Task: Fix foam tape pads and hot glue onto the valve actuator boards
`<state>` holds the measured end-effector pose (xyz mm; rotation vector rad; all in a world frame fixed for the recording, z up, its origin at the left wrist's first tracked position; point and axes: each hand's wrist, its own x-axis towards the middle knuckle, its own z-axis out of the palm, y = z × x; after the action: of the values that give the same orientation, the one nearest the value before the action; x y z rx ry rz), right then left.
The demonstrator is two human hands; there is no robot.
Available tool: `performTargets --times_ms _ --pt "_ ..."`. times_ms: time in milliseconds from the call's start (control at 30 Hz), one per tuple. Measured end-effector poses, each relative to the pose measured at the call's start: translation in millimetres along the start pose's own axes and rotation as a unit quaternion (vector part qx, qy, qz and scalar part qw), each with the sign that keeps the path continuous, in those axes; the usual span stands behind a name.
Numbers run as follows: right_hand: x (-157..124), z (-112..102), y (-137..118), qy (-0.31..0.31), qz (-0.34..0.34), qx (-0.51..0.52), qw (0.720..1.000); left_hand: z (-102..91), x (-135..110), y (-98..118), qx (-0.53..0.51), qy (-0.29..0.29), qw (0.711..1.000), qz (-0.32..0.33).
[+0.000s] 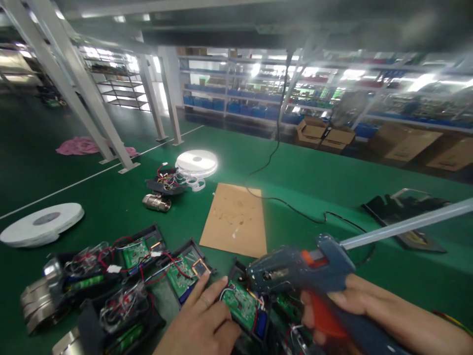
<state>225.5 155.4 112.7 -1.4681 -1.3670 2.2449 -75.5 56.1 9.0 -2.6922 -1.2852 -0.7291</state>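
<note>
My right hand [342, 308] is wrapped round a blue hot glue gun [303, 271] with a red trigger, and a long translucent glue stick [410, 224] juts from its back. The gun's nozzle reaches over the top end of a dark plastic housing holding a green circuit board [238, 303]. My left hand [205, 315] rests beside that board, index and middle fingers stretched out, apart. Its fingertips lie between this housing and a second housing with a circuit board [183, 276]. More opened housings with wires and a board [135, 254] lie to the left.
A brown cardboard sheet [236, 217] lies mid-bench. White rolls [197, 160] [42, 222], a metal fitting [157, 202] and a wired part [166, 182] are at the left. A black cable [295, 209] crosses the green bench; a dark tool stand [406, 217] is at the right.
</note>
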Motion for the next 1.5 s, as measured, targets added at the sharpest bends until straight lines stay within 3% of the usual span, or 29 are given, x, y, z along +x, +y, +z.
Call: performTargets --times_ms 33,133,333,433,567,667,833,967,1133,1300,1500 --pt "1.4 0.7 0.6 0.004 0.004 0.012 1.0 -5.5 1.8 0.8 -0.003 -0.006 1.0 0.005" --pt "4.9 3.7 0.2 0.029 0.023 -0.002 0.999 -13.0 5.7 5.6 -0.006 0.044 0.999 -0.02" --pt "8.5 14.6 -12.6 0.039 0.058 -0.071 0.995 -3.3 5.8 11.6 0.005 0.093 0.994 -0.053" --pt "9.6 16.6 -14.9 0.04 0.059 -0.081 0.994 -2.4 4.9 10.7 0.009 0.075 0.996 -0.048" --pt "8.2 17.1 -15.2 0.044 0.053 -0.074 0.995 -1.5 4.3 10.5 0.01 0.101 0.993 -0.058" --pt "6.1 17.3 -15.8 0.062 0.054 -0.086 0.993 -0.5 3.8 11.1 0.009 0.078 0.996 -0.052" --pt "7.6 14.9 -15.5 0.056 0.07 -0.118 0.989 -1.8 2.6 11.4 -0.003 0.1 0.993 -0.06" --pt "8.6 15.8 -18.4 0.062 0.078 -0.135 0.986 -4.9 3.9 11.1 0.002 0.058 0.997 -0.042" --pt "12.0 14.1 -14.3 0.045 0.067 -0.133 0.988 -4.5 5.4 12.2 -0.015 0.103 0.992 -0.064" --pt "13.9 11.9 -12.9 0.038 0.067 -0.143 0.987 -8.6 5.1 11.6 -0.005 0.044 0.998 -0.045" --pt "6.4 17.9 -28.8 0.032 0.049 -0.18 0.982 -10.5 5.9 10.7 -0.005 0.057 0.997 -0.05"
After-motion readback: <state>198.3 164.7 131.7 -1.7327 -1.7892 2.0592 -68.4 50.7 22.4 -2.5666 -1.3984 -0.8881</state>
